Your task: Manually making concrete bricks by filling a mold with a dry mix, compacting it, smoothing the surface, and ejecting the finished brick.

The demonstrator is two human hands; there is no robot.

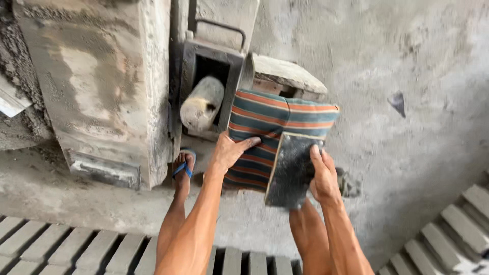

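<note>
1. Head view, hands: I am pressing my left hand flat, fingers spread, against the face of the striped cushion, and I am gripping the right edge of the dark flat plate with my right hand, fingers curled over it and thumb behind.
2. Head view, position: the plate is lying against the cushion's lower right part, its long axis running steeply from top right to bottom left; its lower end is hanging free above the concrete floor.
3. Head view, relation: the cushion is sitting directly ahead of both hands, resting on a dusty block; my left hand is nearer its centre, my right hand nearer the plate.
4. Head view, surroundings: a grey machine housing with a pale cylinder in its opening is standing to the left; my sandalled foot is planted beside it, and rows of grey bricks are lying below.
</note>
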